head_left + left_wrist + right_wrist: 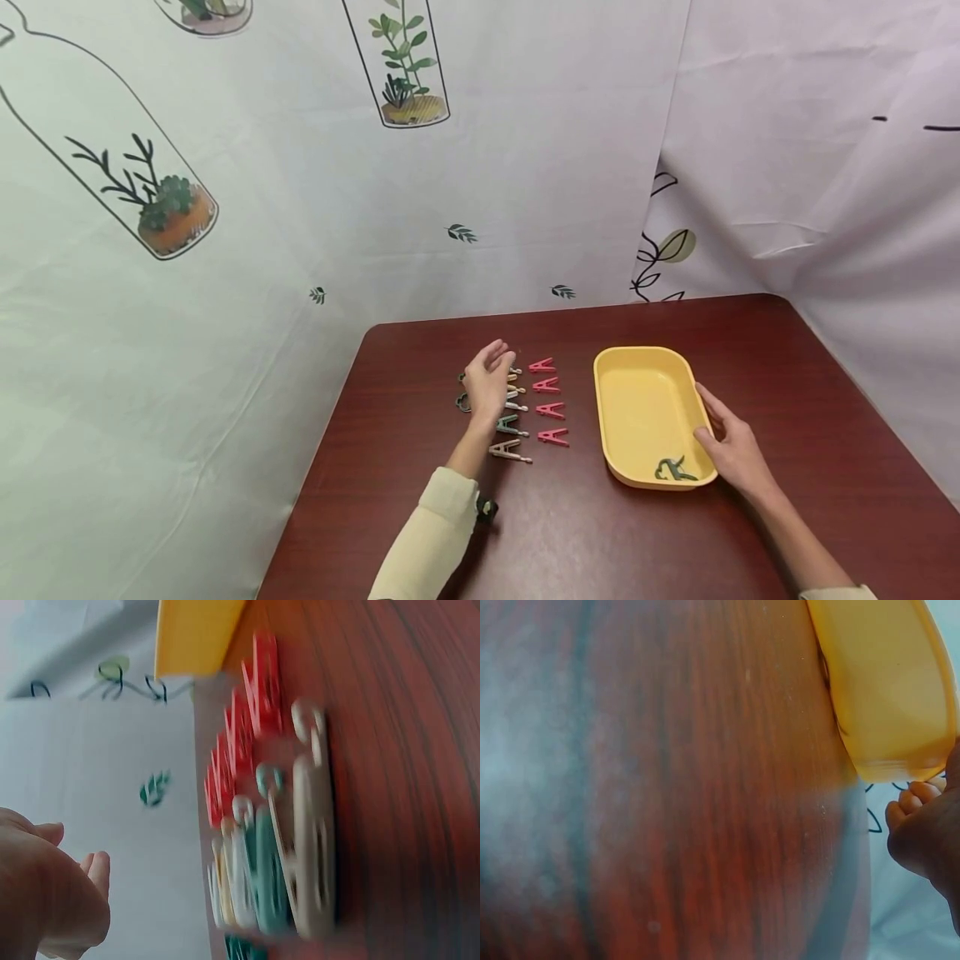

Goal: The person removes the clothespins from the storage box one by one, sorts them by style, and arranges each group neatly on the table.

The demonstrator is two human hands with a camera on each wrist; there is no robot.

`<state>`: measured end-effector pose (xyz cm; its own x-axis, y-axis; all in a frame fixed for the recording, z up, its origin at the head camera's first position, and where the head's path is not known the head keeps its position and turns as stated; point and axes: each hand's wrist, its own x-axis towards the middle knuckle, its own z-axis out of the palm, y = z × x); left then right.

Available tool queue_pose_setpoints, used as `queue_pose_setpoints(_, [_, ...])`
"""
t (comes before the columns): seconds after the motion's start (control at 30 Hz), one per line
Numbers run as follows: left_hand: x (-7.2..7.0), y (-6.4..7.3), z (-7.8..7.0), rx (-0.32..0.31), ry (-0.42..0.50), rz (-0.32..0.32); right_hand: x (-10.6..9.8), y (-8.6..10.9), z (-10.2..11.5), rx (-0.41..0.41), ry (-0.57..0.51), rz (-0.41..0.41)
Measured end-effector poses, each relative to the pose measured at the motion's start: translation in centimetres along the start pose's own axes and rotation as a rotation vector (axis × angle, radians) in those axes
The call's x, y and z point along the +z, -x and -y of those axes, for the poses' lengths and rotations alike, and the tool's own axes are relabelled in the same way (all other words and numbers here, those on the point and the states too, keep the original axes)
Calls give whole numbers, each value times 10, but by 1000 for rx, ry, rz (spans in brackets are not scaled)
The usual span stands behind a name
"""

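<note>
My left hand [487, 383] hovers over the far end of a column of hooked clothespins, fingers bent loosely, and nothing shows in its grasp. Nearest me in that column lie a beige clothespin [508, 451] and a green clothespin [510, 426]; white and yellowish ones are partly hidden behind the hand. Several red clothespins [550, 410] form a second column to the right. A dark green clip [463, 402] peeks out left of the hand. With thumb inside the rim, my right hand [735, 450] grips the yellow tray [609, 433]. One green clip [675, 469] lies inside its near end.
The dark red wooden table [570, 533] reaches back to a white cloth backdrop [525, 200] printed with plants, which also hangs along both sides. Below the left cuff shows a small black object [487, 510].
</note>
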<state>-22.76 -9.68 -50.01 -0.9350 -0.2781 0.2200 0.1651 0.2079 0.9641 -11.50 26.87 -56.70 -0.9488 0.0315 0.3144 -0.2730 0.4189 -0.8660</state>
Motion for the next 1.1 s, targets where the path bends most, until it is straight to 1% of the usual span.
queue_pose_setpoints(0.13, [24, 11, -11, -16, 99, 67, 0, -1, -1, 4, 12, -2])
queue_pose_setpoints(0.27, [49, 25, -23, -39, 163, 117, -1, -1, 0, 9, 18, 0])
queue_pose_setpoints(0.43, [77, 52, -32, -78, 215, 189, -1, -1, 0, 12, 14, 4])
queue_pose_setpoints(0.57, [94, 73, -35, -101, 234, 240, -1, -1, -1, 2, 8, 1])
queue_pose_setpoints(0.67, [104, 85, -34, -119, 211, 263, 0, -1, -1, -10, 3, -5])
queue_pose_setpoints(0.77, [110, 94, -32, -132, 149, 299, 0, -1, -1, -11, -4, -9])
queue_pose_setpoints(0.9, [113, 104, -32, -143, 69, 398, 0, -1, -2, -1, -9, -9])
queue_pose_setpoints(0.97, [115, 108, -33, -148, 46, 447, 0, -1, -3, 1, -8, -6])
queue_pose_setpoints(1.1, [121, 115, -35, -156, -6, 504, 1, -1, -4, -7, -18, -4])
